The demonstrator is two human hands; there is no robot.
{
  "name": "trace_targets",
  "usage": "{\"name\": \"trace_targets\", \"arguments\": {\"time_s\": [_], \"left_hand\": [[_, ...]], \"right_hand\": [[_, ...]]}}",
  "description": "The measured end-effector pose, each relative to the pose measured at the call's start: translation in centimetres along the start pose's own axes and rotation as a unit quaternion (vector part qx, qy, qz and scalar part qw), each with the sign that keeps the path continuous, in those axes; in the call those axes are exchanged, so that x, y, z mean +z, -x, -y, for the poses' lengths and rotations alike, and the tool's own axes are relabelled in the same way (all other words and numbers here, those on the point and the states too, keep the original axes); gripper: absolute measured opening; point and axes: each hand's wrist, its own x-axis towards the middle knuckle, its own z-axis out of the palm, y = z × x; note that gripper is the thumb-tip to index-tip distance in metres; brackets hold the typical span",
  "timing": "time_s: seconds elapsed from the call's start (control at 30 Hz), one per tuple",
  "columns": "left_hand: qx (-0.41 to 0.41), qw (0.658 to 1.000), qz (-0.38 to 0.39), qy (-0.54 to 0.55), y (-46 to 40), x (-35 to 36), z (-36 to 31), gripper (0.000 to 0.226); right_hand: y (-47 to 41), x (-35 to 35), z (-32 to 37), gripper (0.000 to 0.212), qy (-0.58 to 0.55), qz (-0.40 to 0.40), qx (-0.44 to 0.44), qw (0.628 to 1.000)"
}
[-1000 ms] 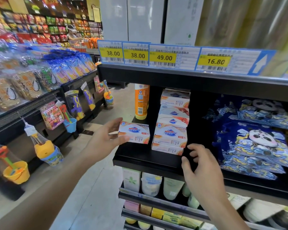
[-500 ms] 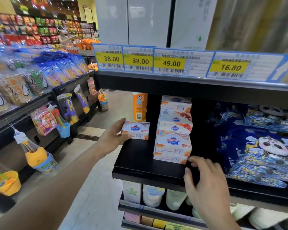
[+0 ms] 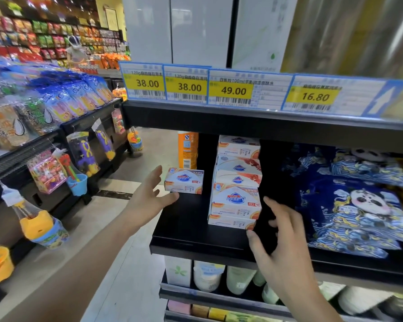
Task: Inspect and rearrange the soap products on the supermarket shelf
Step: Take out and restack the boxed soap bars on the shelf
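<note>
A single white-and-orange soap box (image 3: 184, 181) lies on the black shelf (image 3: 186, 231), near its left end. My left hand (image 3: 149, 196) hovers just left of that box with fingers spread, its thumb below the box's lower left corner. To the right stands a stack of several soap boxes (image 3: 236, 182), logos upside down. My right hand (image 3: 279, 242) is open beside the stack's lower right corner, thumb close to the bottom box, fingers straight.
An orange bottle (image 3: 187, 149) stands behind the single box. Blue panda-print packs (image 3: 349, 201) fill the shelf's right side. Price tags (image 3: 230, 89) line the shelf above. Bottles and tubs (image 3: 207, 277) sit on the lower shelf. Toy racks (image 3: 56, 173) border the aisle at left.
My left hand has let go of the single soap box, which now rests on the shelf, and opened its fingers. My right hand moved from the shelf edge up to the stack's lower right corner.
</note>
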Motion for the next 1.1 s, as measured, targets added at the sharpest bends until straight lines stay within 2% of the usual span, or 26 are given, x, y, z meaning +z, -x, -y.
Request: {"name": "trace_targets", "arguments": {"time_s": [0.07, 0.17, 0.3, 0.4, 0.5, 0.63, 0.73, 0.83, 0.93, 1.0, 1.1], "left_hand": [[0.019, 0.999, -0.038, -0.033, 2.2, 0.2, -0.5, 0.089], [0.088, 0.989, -0.053, -0.102, 5.8, 1.2, -1.2, 0.077], [0.172, 0.956, -0.032, -0.236, 9.5, 3.2, -1.4, 0.064], [0.149, 0.934, -0.011, -0.323, 10.8, 4.7, -0.3, 0.059], [0.145, 0.925, -0.023, -0.352, 11.3, 5.3, 0.2, 0.056], [0.154, 0.929, -0.029, -0.336, 11.4, 5.1, 0.1, 0.055], [0.133, 0.94, -0.002, -0.315, 11.3, 4.8, -0.2, 0.06], [0.111, 0.981, 0.015, -0.158, 11.7, 4.0, -1.8, 0.087], [0.136, 0.989, 0.06, 0.006, 12.5, 3.8, -3.9, 0.099], [0.152, 0.986, 0.063, 0.036, 13.0, 3.8, -5.0, 0.094], [0.163, 0.985, 0.041, 0.042, 13.8, 3.7, -5.8, 0.073]], "right_hand": [[-0.8, -0.4, 0.3, 0.074, -0.011, 0.028, -0.024, 0.999], [-1.8, 0.0, 0.7, 0.068, 0.006, 0.063, -0.057, 0.996], [-2.3, 1.0, 0.5, 0.061, -0.009, 0.039, -0.075, 0.996], [-2.5, 1.3, 0.4, 0.059, -0.014, 0.003, -0.082, 0.997], [-2.5, 1.2, 0.5, 0.056, -0.032, -0.021, -0.083, 0.996], [-1.9, 0.7, 1.2, 0.055, -0.055, -0.034, -0.1, 0.993], [-1.0, 0.0, 2.0, 0.055, -0.078, -0.049, -0.128, 0.988], [0.1, -0.6, 2.7, 0.056, -0.101, -0.048, -0.158, 0.981], [1.1, -1.0, 3.3, 0.054, -0.114, -0.041, -0.183, 0.976], [1.8, -1.1, 3.5, 0.054, -0.123, -0.041, -0.196, 0.972], [2.7, -1.5, 3.8, 0.058, -0.157, -0.022, -0.19, 0.969]]}}
